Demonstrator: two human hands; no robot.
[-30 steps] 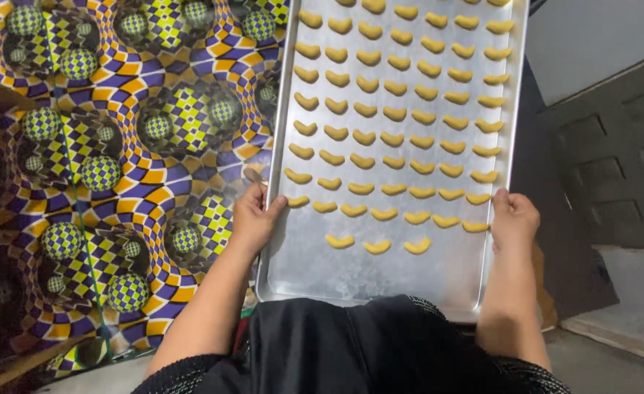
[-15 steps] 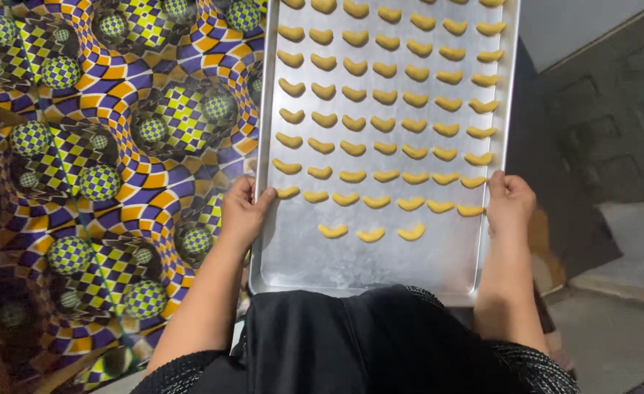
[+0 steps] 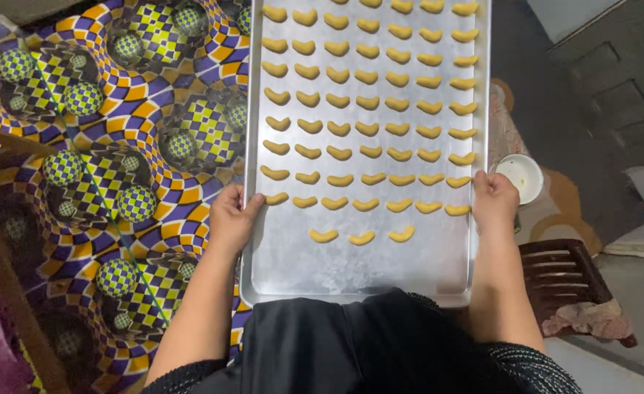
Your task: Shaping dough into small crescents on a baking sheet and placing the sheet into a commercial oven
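Observation:
A large silver baking tray is held flat in front of me, lined with rows of several small yellow crescent-shaped dough pieces. My left hand grips the tray's left rim near its lower end. The right rim is gripped at about the same height by my right hand. The lowest row has three crescents, and the tray's near strip is bare metal. My dark clothing hides the tray's near edge.
A cloth with a purple, yellow and orange checkered swirl pattern spreads to the left under the tray. A small white cup sits right of the tray. A dark wooden stool with a crumpled rag stands at lower right on a grey floor.
The tray with both hands on its rims has shifted rightward and lower in view; the white cup and stool have come into sight on the right.

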